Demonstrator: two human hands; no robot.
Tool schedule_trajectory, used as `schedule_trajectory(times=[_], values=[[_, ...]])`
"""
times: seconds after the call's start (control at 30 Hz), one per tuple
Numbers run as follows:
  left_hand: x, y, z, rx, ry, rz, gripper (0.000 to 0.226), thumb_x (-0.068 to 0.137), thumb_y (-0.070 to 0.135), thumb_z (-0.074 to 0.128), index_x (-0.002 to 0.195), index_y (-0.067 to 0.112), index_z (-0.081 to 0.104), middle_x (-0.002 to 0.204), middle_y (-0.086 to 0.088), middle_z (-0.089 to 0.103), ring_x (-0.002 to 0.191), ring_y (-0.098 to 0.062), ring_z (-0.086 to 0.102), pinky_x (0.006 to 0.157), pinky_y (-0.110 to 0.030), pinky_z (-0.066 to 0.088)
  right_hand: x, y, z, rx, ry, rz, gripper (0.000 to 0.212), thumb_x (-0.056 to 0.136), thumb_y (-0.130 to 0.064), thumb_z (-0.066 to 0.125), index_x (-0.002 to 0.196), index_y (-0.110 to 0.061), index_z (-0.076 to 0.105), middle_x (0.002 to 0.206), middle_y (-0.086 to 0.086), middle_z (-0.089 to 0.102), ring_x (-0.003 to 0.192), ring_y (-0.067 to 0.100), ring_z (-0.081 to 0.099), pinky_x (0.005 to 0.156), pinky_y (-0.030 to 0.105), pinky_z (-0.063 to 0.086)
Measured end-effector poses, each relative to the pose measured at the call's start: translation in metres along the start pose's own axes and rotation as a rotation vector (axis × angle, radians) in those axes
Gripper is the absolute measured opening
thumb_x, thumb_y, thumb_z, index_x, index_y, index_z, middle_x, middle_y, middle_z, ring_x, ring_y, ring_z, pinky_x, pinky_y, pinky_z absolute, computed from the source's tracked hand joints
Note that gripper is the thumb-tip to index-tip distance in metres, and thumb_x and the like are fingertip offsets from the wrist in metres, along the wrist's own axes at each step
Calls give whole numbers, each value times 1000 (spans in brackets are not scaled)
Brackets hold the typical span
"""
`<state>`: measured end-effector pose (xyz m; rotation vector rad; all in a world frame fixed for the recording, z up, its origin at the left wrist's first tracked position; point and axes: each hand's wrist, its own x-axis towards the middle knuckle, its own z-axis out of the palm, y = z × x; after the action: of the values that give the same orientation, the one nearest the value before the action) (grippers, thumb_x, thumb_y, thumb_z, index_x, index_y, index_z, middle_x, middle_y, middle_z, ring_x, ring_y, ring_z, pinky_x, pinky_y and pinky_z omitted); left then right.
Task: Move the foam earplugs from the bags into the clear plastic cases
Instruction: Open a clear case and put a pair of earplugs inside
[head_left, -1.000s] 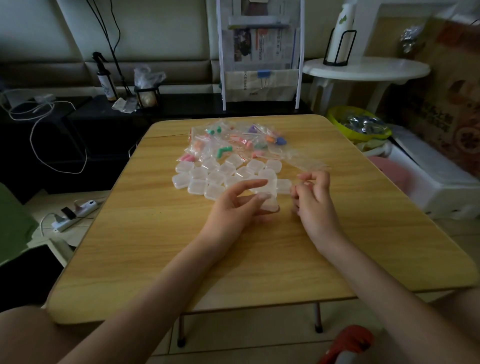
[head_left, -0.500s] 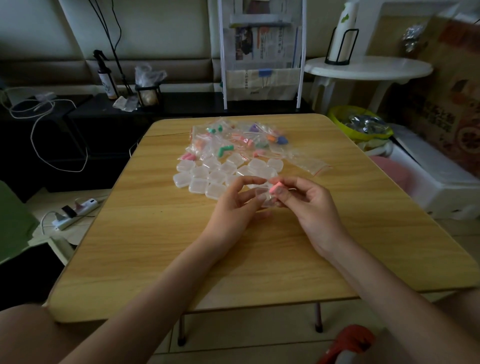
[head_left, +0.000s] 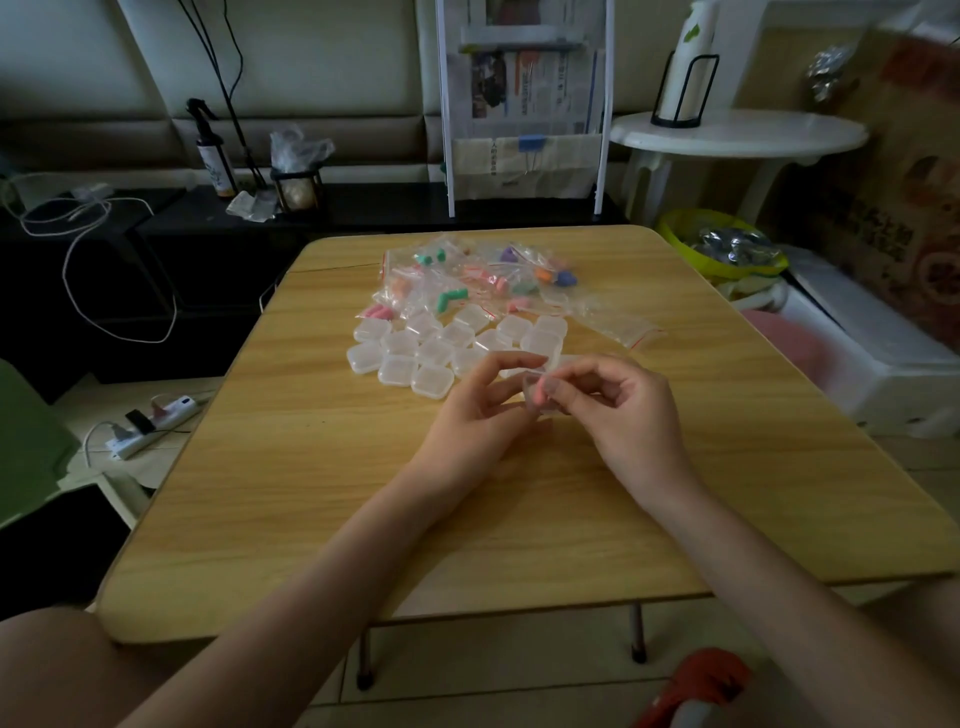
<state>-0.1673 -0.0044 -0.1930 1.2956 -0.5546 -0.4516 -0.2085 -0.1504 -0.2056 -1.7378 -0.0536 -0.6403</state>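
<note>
Table: light wooden-topped square table (head_left: 322, 493), the work surface under both my forearms.
Bags: heap of small clear zip bags with red seal strips (head_left: 467, 280) at the far middle of the table, holding foam earplugs in green, pink, orange, purple and blue; one flat empty bag (head_left: 623, 328) lies apart to the right of the heap.
Cases, waiting: cluster of small square clear plastic cases with rounded corners (head_left: 415, 353), lids down, packed edge to edge just on my side of the bags.
My left arm: forearm runs in from the lower left, wrist slightly raised off the table.
My left hand (head_left: 475, 415): palm turned inward, fingers curled round the left side of the one clear case I have lifted, index finger stretched over its top.
My right arm: forearm comes in from the lower right, wrist bent down toward the centre.
My right hand (head_left: 623, 410): thumb and forefinger pinch a pink earplug at the mouth of the held case; remaining fingers loosely curled.
Held case: small clear plastic case (head_left: 540, 397), above the table between my two hands, just in front of the cluster.
Earplug in hand: pink foam earplug (head_left: 539, 394), partly inside the held case; how deep, I cannot tell.
</note>
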Motion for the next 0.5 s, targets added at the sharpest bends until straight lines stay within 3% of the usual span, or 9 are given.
schedule_trajectory(times=[0.07,0.2,0.4,0.5], values=[[0,1,1,-18,-12,-9,31,90,-5,53,120,3,50,112,-18,64,95,-19,64,86,-30,53,0,3,0,-98,25,-34,4,80,-11,75,79,-14,73,86,9,68,80,22,69,76,42,57],[-1,0,1,-4,-18,-3,27,90,-3,55,116,2,51,106,-12,68,93,-16,67,85,-28,55,-2,-2,3,-226,72,-106,8,76,-7,77,79,-14,74,86,-2,66,79,9,65,68,25,55],[-1,-1,2,-21,10,1,18,89,-2,55,104,9,54,94,-6,72,87,-15,68,82,-29,55,-3,-5,5,-233,39,-96,9,76,-11,78,82,-18,76,87,-12,68,86,8,65,69,26,56],[-1,1,2,-38,39,-23,18,90,-4,54,101,11,56,87,-4,72,82,-14,67,84,-31,54,-3,-4,5,-263,29,-116,9,78,-13,76,85,-18,76,90,-11,65,86,4,63,69,18,52]])
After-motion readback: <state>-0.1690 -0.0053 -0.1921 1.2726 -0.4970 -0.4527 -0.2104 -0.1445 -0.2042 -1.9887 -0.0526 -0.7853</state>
